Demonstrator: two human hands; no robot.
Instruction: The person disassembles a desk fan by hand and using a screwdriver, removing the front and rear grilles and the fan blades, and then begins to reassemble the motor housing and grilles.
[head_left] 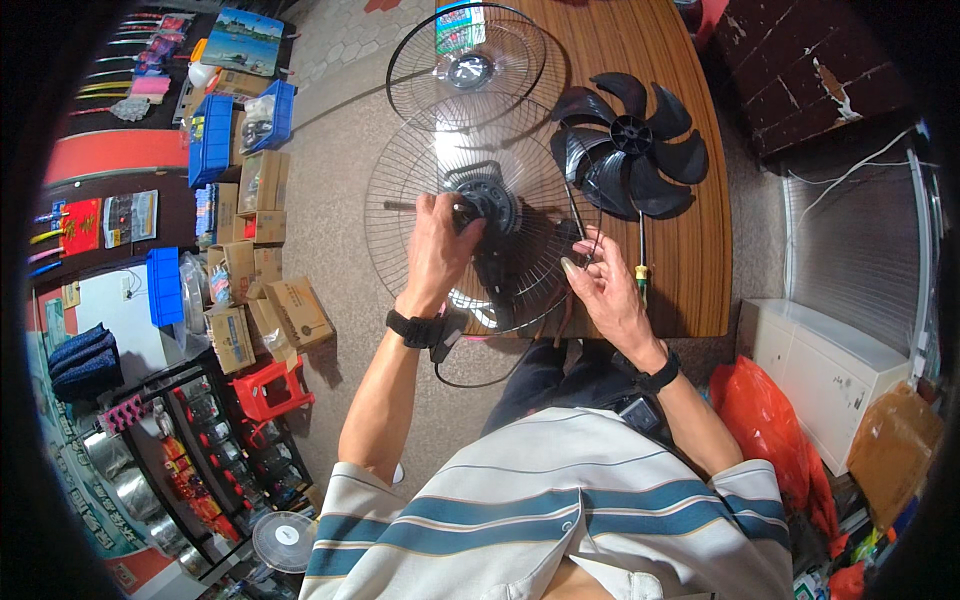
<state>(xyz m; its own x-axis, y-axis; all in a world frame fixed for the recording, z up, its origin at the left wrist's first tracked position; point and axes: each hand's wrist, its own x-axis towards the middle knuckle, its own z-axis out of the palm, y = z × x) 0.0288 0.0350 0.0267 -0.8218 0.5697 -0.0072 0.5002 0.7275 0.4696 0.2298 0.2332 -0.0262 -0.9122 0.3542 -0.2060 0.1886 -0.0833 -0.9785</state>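
Rear fan guard (420, 190), the wire grille with the black motor hub (490, 205) at its centre, sits half on the near edge of the wooden desk (690, 260), half hanging over the floor. Overhang looks deliberate: gives both hands access to the hub from the seated side.

Left hand (436, 250) comes in from below, forearm straight, wrist slightly bent, fingers wrapped over the left side of the hub. Grip closed on the hub, apparently steadying it or turning the mount. Black wrist strap on that arm.

Right hand (600, 285) is at the guard's right rim, palm turned inward, fingers curled round a thin dark piece, cable or wire; can't tell which. Grip closed on it, pinch-style, thumb on top. Black wristband here too.

Screwdriver (641, 262) with yellow and green handle lies on the desk just beside the right hand, shaft pointing away from the person, within easy reach.

Black fan blade (630, 140) lies flat on the desk beyond the right hand, off the motor. Front guard (466, 65) lies further back, overlapping the desk's far left edge.

Further out: cardboard boxes (255, 290) and blue bins (212, 135) stacked on the floor to the left, red stool (270, 388), orange plastic bag (762, 410) and white cabinet (830, 365) to the right.
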